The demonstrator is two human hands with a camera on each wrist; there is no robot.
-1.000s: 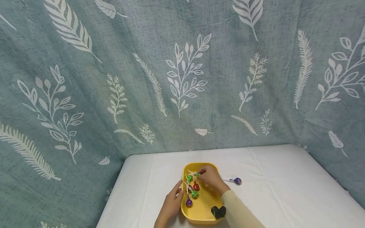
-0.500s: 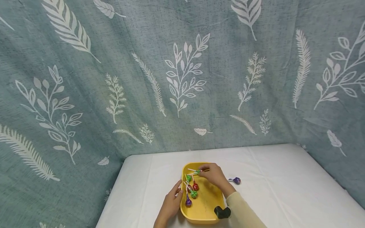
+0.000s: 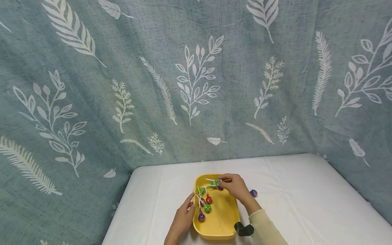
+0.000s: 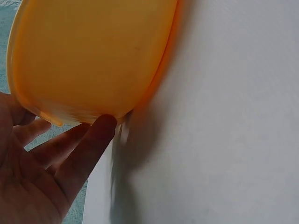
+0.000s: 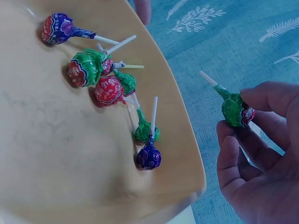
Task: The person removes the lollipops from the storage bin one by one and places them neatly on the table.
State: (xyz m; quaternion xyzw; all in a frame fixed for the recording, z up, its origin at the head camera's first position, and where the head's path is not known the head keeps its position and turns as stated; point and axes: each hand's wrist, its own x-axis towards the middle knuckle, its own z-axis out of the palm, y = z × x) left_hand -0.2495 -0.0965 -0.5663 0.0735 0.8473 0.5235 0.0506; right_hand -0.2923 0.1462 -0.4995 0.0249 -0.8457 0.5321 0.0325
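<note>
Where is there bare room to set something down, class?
Free: the white table right of the purple lollipop outside the tray, and left of the left hand; the tray's near right floor. Crowded: its left side and far end, with lollipops.

Right hand [image 3: 235, 185] has shifted rightward at the far end of the yellow tray [image 3: 225, 216], pinched green lollipop [image 5: 234, 110] moving along, uncovering a purple lollipop [image 5: 149, 157] inside, while the outside purple lollipop [image 3: 253, 193] now has its stick hidden.
</note>
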